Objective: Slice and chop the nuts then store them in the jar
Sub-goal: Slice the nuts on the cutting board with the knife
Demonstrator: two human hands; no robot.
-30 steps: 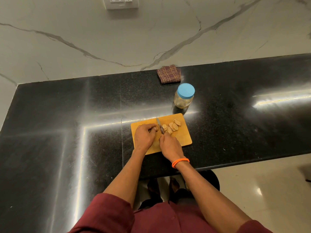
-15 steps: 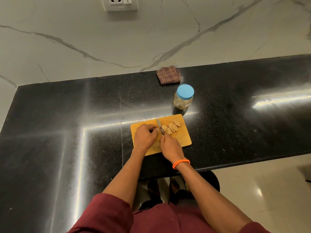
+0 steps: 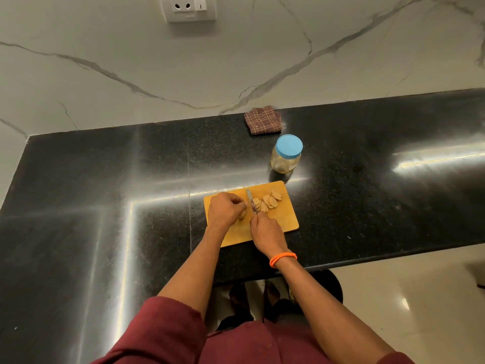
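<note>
A yellow cutting board lies on the black counter in front of me. Several pale nut slices lie on its far half. My right hand grips a small knife, blade pointing away across the board. My left hand sits just left of the blade with fingers curled, pinching a nut piece against the board; the piece itself is mostly hidden. A clear jar with its blue lid on stands beyond the board's far right corner.
A folded brown checked cloth lies by the marble wall behind the jar. The black counter stretches left and right; its front edge runs just below my right wrist. A wall socket sits above.
Both hands stay at the board with only slight shifts; the knife blade has moved a little at the nut between my hands. The slices and the jar have not moved.
</note>
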